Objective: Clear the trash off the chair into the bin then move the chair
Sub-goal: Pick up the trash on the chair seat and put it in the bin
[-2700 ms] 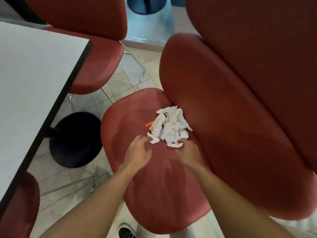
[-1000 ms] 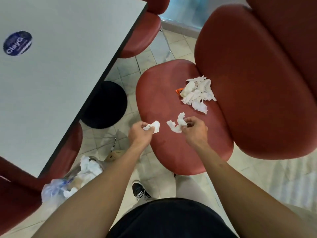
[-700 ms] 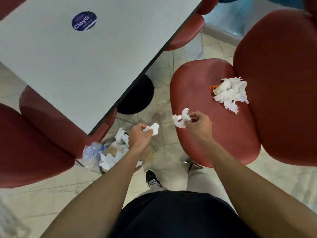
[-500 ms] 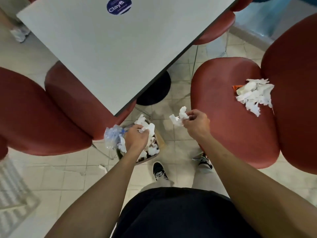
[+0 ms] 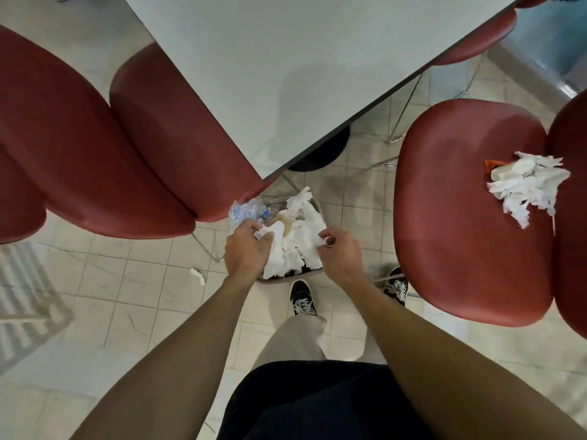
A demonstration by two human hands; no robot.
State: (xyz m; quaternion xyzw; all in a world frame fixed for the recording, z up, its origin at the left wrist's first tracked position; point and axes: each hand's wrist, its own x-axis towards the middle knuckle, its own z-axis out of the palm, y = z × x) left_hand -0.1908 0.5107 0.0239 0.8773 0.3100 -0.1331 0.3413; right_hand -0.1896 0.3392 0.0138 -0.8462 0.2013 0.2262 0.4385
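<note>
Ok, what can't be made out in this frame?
- Head view: bin mostly covered by heaped tissues and both hands; depth unreadable.
- Left hand and right hand: whether either has let go of its tissue.
- Orange item on chair: buried under trash pile.

Black top [image 5: 317, 401], beige trousers [image 5: 295, 338], black lace-up sneakers [image 5: 303, 301] with white laces, bare forearms.

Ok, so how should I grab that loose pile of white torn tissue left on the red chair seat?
Scoop the pile of white torn tissue from its open front and left side, cupping inward toward the red backrest, which blocks the far side. The scraps are loose, so gather the outer edges rather than pinching the top.
</note>
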